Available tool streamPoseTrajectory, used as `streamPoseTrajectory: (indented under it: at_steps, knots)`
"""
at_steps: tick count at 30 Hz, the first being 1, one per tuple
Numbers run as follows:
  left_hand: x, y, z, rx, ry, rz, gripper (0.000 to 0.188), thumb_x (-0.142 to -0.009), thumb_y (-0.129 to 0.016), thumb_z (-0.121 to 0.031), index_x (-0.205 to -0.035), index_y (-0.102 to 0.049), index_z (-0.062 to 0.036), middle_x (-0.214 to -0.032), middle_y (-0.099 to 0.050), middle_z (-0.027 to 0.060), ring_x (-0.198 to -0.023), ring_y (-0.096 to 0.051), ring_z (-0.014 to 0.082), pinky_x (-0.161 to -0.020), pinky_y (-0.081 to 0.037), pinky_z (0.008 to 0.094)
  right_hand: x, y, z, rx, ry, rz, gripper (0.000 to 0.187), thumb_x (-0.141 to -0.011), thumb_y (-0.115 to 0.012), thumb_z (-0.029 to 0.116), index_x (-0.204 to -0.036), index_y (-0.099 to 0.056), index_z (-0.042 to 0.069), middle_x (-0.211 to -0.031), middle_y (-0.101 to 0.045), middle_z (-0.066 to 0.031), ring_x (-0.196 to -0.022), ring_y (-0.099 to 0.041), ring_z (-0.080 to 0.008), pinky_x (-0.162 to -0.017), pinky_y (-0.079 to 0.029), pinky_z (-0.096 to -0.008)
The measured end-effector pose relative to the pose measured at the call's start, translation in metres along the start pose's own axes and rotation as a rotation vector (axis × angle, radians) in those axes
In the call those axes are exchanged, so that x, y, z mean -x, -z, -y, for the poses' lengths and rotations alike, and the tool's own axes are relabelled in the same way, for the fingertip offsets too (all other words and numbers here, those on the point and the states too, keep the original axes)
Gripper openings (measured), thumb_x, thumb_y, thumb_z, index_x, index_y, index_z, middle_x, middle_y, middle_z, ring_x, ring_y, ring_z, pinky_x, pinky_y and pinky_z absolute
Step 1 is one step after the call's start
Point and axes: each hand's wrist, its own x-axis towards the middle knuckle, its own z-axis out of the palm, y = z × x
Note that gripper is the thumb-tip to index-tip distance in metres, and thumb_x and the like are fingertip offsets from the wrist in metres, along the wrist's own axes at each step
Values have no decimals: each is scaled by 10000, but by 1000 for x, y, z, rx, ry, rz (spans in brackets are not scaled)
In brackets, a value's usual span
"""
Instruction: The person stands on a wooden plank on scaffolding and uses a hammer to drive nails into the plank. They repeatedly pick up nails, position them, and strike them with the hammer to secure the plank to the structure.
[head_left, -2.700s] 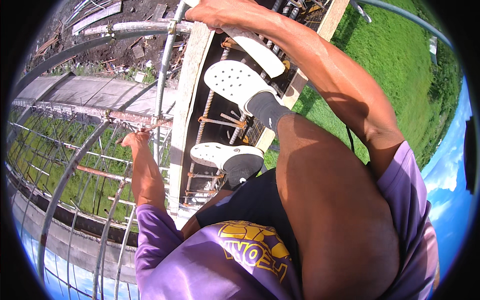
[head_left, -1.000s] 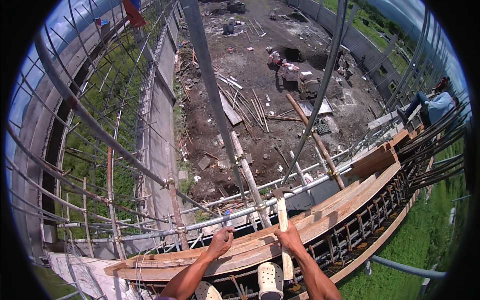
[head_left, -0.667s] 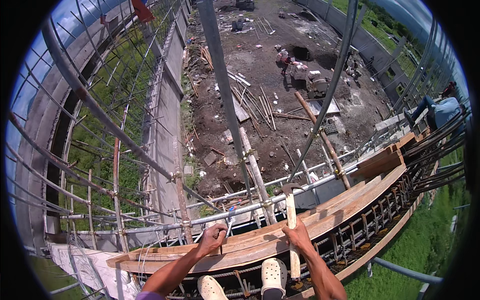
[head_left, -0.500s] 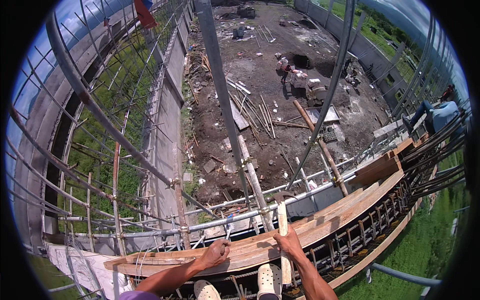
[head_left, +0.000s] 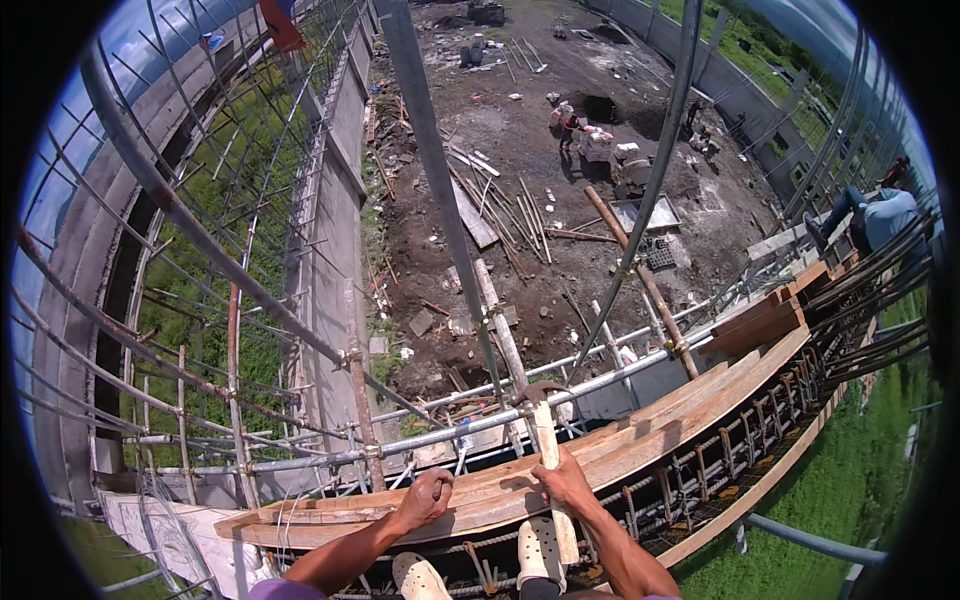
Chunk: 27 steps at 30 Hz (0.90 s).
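My right hand is wrapped round the pale wooden handle of a claw hammer, its dark metal head up beyond the planks. To the left, my left hand is curled closed above the near planks; whatever its fingers hold, if anything, is too small to name. Beneath both hands run long wooden planks, set along the outer side of a rebar cage. My pale perforated clogs stand at the cage, close below the hands.
Metal scaffold pipes rise and cross ahead, beyond the planks. Far below lies a dirt yard with lumber piles and people. A person in a light blue top sits at the far right, near bundled steel bars. Grass lies below right.
The hammer has shifted left, with its head now leaning further left. My left hand has lifted slightly and stays closed. The whole view has shifted a little.
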Motion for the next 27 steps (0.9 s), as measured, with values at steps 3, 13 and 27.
streamPoseTrajectory:
  at_steps: [3, 13, 27]
  knots:
    - [-12, 54, 64, 319, 544, -856, 67, -937, -596, -20, -953, -546, -61, -802, -604, 41, -646, -522, 133, -599, -423, 269, 3, 2, -1, -21, -38, 1, 466, -900, -640, 87, -1304, -451, -49, -725, -571, -74, -478, -558, -147, -428, -474, -321]
    - [-33, -8, -18, 138, 341, -270, 144, -958, -656, -47, -1071, -742, -70, -986, -736, 92, -883, -647, 232, -822, -526, 352, 1, 1, -15, 41, -17, 1, 440, -888, -650, 108, -1278, -494, -23, -748, -603, -71, -515, -582, -145, -460, -486, -318]
    - [59, 161, 16, 360, 1256, -213, 137, -966, -681, -122, -1055, -727, -29, -911, -707, 73, -796, -707, 207, -673, -605, 376, -7, 8, -28, 5, -105, 1, 617, -897, -680, 104, -1454, -431, 9, -769, -582, -55, -503, -542, -129, -429, -473, -290]
